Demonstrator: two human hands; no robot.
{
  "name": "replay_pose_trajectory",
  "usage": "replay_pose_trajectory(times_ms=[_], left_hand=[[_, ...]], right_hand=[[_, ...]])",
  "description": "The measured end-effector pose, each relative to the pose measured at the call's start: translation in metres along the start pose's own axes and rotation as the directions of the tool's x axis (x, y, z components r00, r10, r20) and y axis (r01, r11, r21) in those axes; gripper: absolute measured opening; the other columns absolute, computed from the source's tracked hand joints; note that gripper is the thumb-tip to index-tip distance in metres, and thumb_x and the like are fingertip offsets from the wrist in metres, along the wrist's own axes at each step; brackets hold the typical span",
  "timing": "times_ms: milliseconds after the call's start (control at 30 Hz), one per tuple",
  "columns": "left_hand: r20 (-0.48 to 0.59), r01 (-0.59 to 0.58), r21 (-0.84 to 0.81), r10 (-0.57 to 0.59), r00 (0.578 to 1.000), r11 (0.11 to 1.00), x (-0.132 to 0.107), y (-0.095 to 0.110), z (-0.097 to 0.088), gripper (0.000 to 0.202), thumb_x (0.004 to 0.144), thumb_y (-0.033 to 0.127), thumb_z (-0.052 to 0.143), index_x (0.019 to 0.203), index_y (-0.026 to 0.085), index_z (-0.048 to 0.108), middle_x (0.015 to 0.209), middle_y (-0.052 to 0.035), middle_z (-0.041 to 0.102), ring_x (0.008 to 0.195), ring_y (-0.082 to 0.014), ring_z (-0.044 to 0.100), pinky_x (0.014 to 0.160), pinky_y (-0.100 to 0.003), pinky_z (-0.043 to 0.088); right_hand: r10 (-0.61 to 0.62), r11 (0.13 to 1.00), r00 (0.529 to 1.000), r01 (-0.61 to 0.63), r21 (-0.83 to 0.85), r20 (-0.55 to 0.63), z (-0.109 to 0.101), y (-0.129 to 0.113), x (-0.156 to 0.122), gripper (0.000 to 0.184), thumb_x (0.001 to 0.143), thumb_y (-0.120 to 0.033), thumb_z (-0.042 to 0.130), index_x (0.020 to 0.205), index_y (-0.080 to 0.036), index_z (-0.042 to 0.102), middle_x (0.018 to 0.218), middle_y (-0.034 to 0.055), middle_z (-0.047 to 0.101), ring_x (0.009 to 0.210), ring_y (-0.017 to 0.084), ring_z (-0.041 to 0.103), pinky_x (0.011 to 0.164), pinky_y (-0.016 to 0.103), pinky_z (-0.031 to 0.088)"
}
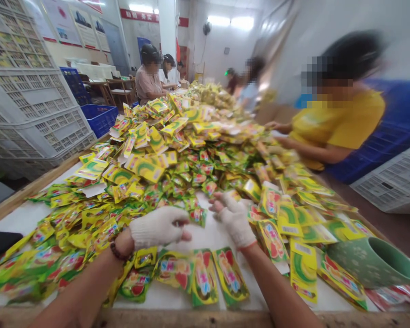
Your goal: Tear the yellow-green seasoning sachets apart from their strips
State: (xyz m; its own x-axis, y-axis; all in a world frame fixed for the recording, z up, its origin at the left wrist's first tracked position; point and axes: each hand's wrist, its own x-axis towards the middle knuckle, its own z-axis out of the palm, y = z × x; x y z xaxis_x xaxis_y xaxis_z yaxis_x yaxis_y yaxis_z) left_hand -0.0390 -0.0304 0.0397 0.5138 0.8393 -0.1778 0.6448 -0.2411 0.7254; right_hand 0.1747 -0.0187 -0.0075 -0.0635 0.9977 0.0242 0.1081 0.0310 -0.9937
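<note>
My left hand (162, 225), in a white glove with bare fingertips, hovers over the white tabletop just left of the middle. Its fingers are loosely bent, thumb apart, and I see nothing in them. My right hand (233, 216), gloved the same way, has its fingers spread towards the pile of small yellow-green candy packets (198, 168). No held object shows there either; both hands are slightly blurred. Below them lie a sideways packet (173, 269) and two upright packets, one in the middle (204, 278) and one to its right (230, 276).
Larger flat yellow packets (146, 167) top the heap. At right, a green flowered cup (372, 262) lies tilted. A dark flat object (2, 243) sits at left. Stacked white crates (37, 95) stand left; a person in yellow (338, 118) works at right, others further back.
</note>
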Motion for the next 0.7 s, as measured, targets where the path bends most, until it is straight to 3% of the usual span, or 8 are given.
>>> replay_pose_trajectory(times_ms=[67, 167, 233, 367, 500, 567, 633, 700], left_hand=[[-0.215, 0.051, 0.184, -0.010, 0.977, 0.982, 0.008, -0.006, 0.007, 0.011, 0.076, 0.027, 0.059, 0.074, 0.019, 0.066, 0.068, -0.0002, 0.060, 0.064, -0.0150, 0.052, 0.060, -0.024, 0.040], [-0.356, 0.163, 0.420, -0.003, 0.935, 0.893, 0.019, -0.011, 0.012, 0.015, 0.081, 0.018, 0.050, 0.082, 0.018, 0.065, 0.086, -0.0068, 0.065, 0.083, -0.0198, 0.058, 0.077, -0.029, 0.043], [-0.389, 0.244, 0.500, -0.036, 0.920, 0.831, 0.020, -0.013, 0.006, 0.019, 0.082, 0.016, 0.047, 0.087, 0.018, 0.065, 0.093, -0.0093, 0.066, 0.090, -0.0212, 0.059, 0.083, -0.031, 0.043], [-0.408, 0.348, 0.529, -0.128, 0.904, 0.774, 0.004, -0.013, -0.024, 0.023, 0.081, 0.019, 0.045, 0.081, 0.021, 0.068, 0.087, -0.0066, 0.069, 0.083, -0.0208, 0.061, 0.076, -0.030, 0.043], [-0.487, 0.444, 0.524, -0.171, 0.856, 0.727, -0.023, -0.008, -0.050, 0.023, 0.080, 0.024, 0.045, 0.077, 0.022, 0.068, 0.080, -0.0048, 0.069, 0.078, -0.0215, 0.062, 0.069, -0.029, 0.042], [-0.465, 0.472, 0.573, -0.209, 0.860, 0.670, -0.034, -0.008, -0.053, 0.025, 0.082, 0.026, 0.044, 0.076, 0.023, 0.068, 0.077, -0.0046, 0.069, 0.076, -0.0213, 0.062, 0.068, -0.029, 0.042], [-0.422, 0.472, 0.619, -0.241, 0.874, 0.628, -0.043, -0.012, -0.050, 0.027, 0.084, 0.024, 0.042, 0.077, 0.023, 0.068, 0.078, -0.0048, 0.069, 0.077, -0.0213, 0.062, 0.070, -0.030, 0.042], [-0.453, 0.492, 0.619, -0.234, 0.860, 0.612, -0.050, -0.020, -0.044, 0.024, 0.084, 0.024, 0.044, 0.087, 0.023, 0.068, 0.090, -0.0069, 0.070, 0.086, -0.0231, 0.063, 0.076, -0.031, 0.044]], right_hand=[[-0.039, 0.980, 0.999, 0.036, -0.198, -0.013, 0.006, 0.008, 0.004, 0.028, 0.081, -0.036, 0.053, 0.100, -0.018, 0.062, 0.095, 0.0078, 0.066, 0.082, 0.021, 0.063, 0.074, 0.035, 0.052], [-0.080, 0.942, 0.997, 0.083, -0.326, 0.022, 0.019, 0.015, 0.007, 0.024, 0.072, -0.027, 0.063, 0.094, -0.019, 0.066, 0.100, 0.0082, 0.064, 0.094, 0.024, 0.059, 0.090, 0.040, 0.045], [-0.094, 0.886, 0.992, 0.121, -0.448, 0.081, 0.026, 0.016, 0.008, 0.032, 0.070, -0.022, 0.065, 0.103, -0.021, 0.066, 0.113, 0.0101, 0.060, 0.105, 0.027, 0.056, 0.097, 0.040, 0.041], [-0.057, 0.807, 0.987, 0.132, -0.575, 0.147, 0.028, 0.017, 0.009, 0.055, 0.069, -0.016, 0.066, 0.122, -0.022, 0.058, 0.125, 0.0114, 0.057, 0.115, 0.028, 0.053, 0.099, 0.039, 0.040], [-0.034, 0.868, 0.989, 0.101, -0.486, 0.144, 0.018, 0.014, 0.004, 0.029, 0.069, -0.018, 0.066, 0.098, -0.024, 0.068, 0.093, 0.0041, 0.069, 0.093, 0.024, 0.061, 0.087, 0.035, 0.046], [-0.024, 0.872, 0.986, 0.102, -0.478, 0.166, 0.014, 0.011, 0.000, 0.018, 0.071, -0.020, 0.064, 0.088, -0.023, 0.069, 0.081, 0.0021, 0.069, 0.084, 0.023, 0.061, 0.080, 0.034, 0.047], [-0.009, 0.876, 0.984, 0.093, -0.474, 0.177, 0.011, 0.008, -0.003, 0.023, 0.072, -0.020, 0.062, 0.093, -0.023, 0.069, 0.078, 0.0011, 0.069, 0.077, 0.022, 0.062, 0.074, 0.033, 0.048], [0.001, 0.889, 0.988, 0.070, -0.453, 0.157, 0.009, 0.007, -0.006, 0.036, 0.071, -0.018, 0.060, 0.105, -0.024, 0.068, 0.078, 0.0010, 0.069, 0.071, 0.021, 0.061, 0.069, 0.032, 0.048]])
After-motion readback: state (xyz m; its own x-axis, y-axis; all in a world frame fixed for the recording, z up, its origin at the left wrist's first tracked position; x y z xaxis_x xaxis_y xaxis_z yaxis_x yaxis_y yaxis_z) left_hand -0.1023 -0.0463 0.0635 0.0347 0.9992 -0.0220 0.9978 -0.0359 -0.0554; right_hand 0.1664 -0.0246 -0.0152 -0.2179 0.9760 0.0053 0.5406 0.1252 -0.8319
